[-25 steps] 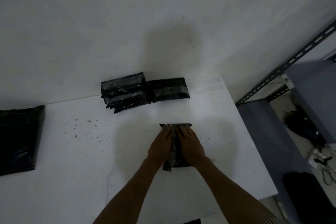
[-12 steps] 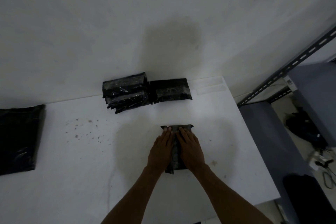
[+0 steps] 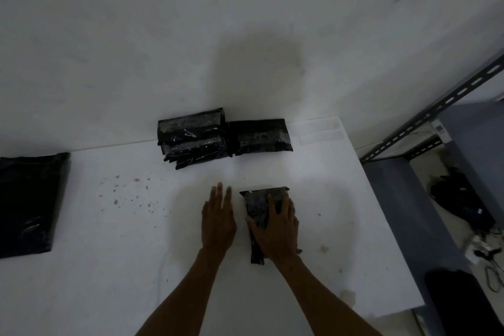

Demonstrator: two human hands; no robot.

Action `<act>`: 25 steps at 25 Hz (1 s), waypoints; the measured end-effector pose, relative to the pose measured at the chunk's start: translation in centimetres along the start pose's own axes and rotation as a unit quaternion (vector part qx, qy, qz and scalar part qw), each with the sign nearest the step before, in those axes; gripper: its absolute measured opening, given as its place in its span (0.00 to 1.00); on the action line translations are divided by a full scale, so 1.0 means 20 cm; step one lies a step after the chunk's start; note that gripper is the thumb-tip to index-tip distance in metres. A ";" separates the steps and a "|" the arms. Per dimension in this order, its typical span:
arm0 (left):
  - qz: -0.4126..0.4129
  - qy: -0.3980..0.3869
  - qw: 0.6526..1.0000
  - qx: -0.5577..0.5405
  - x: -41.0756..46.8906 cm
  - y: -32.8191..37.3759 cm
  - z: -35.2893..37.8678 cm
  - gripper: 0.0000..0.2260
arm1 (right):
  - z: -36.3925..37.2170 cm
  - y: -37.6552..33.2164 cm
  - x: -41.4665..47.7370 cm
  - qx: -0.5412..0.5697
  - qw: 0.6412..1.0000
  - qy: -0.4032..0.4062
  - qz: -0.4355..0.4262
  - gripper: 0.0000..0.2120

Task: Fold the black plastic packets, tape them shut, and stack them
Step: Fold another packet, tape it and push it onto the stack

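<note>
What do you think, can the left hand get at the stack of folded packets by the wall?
Probably yes. The left hand is open and holds nothing, and only bare white table lies between it and the stack of folded packets.

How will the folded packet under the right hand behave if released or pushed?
The packet looks floppy: thin crinkled plastic, pressed flat by the right hand, so it may unfold. Probably light, sliding easily on the smooth table.

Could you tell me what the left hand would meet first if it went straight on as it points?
The left hand would cross bare table, then probably reach the stack of packets at the back, near its edge with the single packet; height is unclear.
</note>
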State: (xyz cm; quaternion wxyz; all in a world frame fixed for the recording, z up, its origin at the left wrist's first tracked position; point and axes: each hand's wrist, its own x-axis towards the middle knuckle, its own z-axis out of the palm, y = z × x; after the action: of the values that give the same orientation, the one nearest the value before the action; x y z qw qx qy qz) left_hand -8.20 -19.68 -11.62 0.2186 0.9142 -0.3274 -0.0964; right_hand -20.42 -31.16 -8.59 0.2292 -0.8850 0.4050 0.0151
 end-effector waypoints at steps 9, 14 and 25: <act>-0.069 -0.001 0.994 0.082 0.20 -0.22 0.10 0.27 | -0.01 0.01 0.09 -0.040 0.998 0.034 -0.038 0.50; -0.071 0.003 0.992 0.100 0.19 -0.23 0.11 0.27 | -0.27 -0.04 0.46 -0.044 0.968 0.128 -0.211 0.48; -0.077 -0.001 0.992 0.096 0.20 -0.22 0.09 0.27 | -0.47 -0.16 1.24 -0.214 0.868 -0.007 -0.449 0.34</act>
State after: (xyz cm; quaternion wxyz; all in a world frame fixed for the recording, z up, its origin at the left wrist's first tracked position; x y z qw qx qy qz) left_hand -3.21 -19.79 -15.46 0.1218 0.9532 -0.2642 -0.0819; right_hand -2.97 -51.01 -4.17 0.0187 -0.9985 -0.0506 0.0030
